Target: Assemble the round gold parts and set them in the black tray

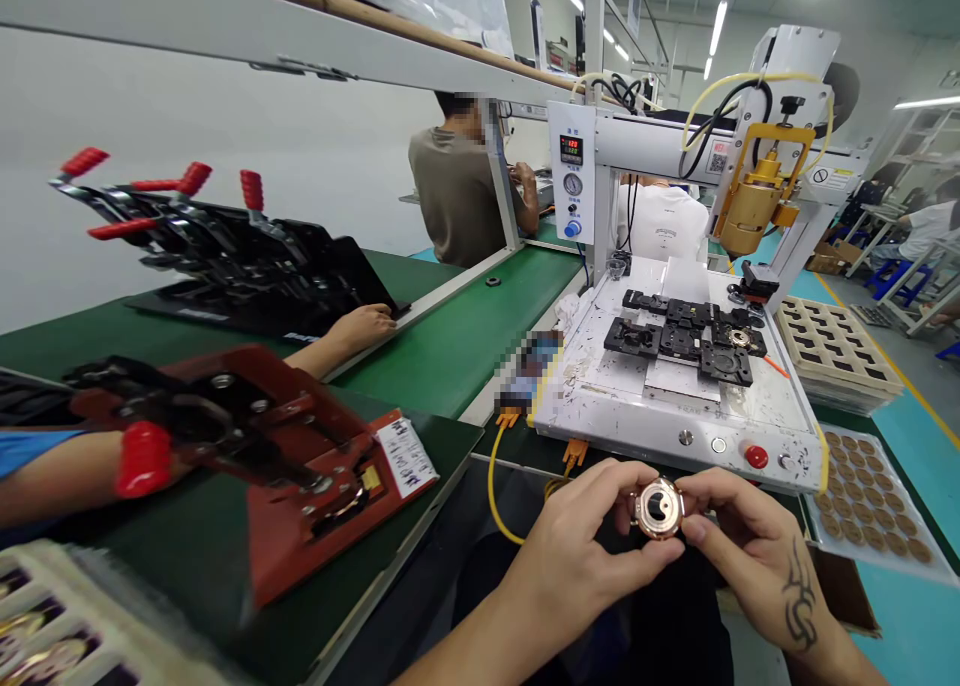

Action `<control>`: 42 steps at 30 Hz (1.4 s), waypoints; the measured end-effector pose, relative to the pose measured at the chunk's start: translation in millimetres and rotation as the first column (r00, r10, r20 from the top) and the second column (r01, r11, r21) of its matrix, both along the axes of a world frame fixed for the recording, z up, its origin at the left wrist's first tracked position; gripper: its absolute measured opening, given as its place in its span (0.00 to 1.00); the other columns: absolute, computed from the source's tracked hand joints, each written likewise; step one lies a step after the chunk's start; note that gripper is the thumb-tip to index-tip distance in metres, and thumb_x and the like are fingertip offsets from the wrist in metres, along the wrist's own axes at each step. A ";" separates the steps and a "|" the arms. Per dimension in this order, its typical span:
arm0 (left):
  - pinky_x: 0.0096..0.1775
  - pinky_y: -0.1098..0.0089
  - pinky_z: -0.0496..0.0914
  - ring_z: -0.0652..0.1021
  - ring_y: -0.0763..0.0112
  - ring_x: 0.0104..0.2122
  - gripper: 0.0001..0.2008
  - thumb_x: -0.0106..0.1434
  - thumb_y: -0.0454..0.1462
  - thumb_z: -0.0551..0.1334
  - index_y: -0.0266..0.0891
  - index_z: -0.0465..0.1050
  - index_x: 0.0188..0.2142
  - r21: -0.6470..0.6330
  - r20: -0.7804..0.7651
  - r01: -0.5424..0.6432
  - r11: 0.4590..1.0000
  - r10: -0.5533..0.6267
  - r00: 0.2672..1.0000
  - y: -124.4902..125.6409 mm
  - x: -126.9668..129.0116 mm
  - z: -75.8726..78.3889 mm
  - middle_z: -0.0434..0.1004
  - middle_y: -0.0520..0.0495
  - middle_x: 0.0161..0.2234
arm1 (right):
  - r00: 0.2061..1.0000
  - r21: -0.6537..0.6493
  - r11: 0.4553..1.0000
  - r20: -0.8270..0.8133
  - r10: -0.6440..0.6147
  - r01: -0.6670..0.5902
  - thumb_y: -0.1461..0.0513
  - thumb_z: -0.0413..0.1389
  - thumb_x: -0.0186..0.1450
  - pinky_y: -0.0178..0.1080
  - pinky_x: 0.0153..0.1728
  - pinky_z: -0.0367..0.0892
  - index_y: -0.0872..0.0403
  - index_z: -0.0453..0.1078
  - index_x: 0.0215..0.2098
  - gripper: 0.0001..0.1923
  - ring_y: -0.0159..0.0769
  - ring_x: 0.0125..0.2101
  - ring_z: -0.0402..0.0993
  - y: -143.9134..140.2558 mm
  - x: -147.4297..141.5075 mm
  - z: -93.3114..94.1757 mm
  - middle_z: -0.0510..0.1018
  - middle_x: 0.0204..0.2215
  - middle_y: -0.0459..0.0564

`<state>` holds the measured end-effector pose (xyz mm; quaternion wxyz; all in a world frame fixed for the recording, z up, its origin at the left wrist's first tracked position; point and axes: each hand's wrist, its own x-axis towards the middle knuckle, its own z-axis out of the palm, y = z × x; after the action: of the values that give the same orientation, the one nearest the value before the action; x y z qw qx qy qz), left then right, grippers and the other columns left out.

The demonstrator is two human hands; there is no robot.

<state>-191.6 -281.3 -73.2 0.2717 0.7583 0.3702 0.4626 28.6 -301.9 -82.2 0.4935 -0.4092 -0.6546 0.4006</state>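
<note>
A small round copper-coloured ring part (658, 507) with a dark centre is pinched between both my hands, just in front of the white dispensing machine's base (675, 431). My left hand (577, 546) grips its left side with thumb and fingers. My right hand (750, 546), with a tattoo on its back, grips the right side. Black fixtures (686, 341) sit on the machine's plate, one of them with a ring part in it.
A red clamp fixture (285, 466) and a black one (247, 256) lie on the green conveyor belt (450, 346). A co-worker's hand (364, 326) rests by the black one. Trays of parts (870, 511) stand at right. Other people sit farther back.
</note>
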 end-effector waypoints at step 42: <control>0.37 0.71 0.76 0.81 0.70 0.32 0.18 0.65 0.37 0.77 0.44 0.75 0.51 0.147 -0.062 0.009 0.989 0.000 0.998 -4.4 3.5 -0.3 0.83 0.53 0.37 | 1.000 -0.004 1.000 0.004 -0.020 0.020 0.58 0.65 0.74 0.36 0.44 0.81 0.45 0.83 0.52 0.09 0.38 0.40 0.85 -7.4 5.2 -5.3 0.87 0.40 0.48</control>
<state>-188.1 -285.7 -73.4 0.2043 0.7911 0.3416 0.4645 33.7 -309.3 -87.5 0.4954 -0.4175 -0.6506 0.3964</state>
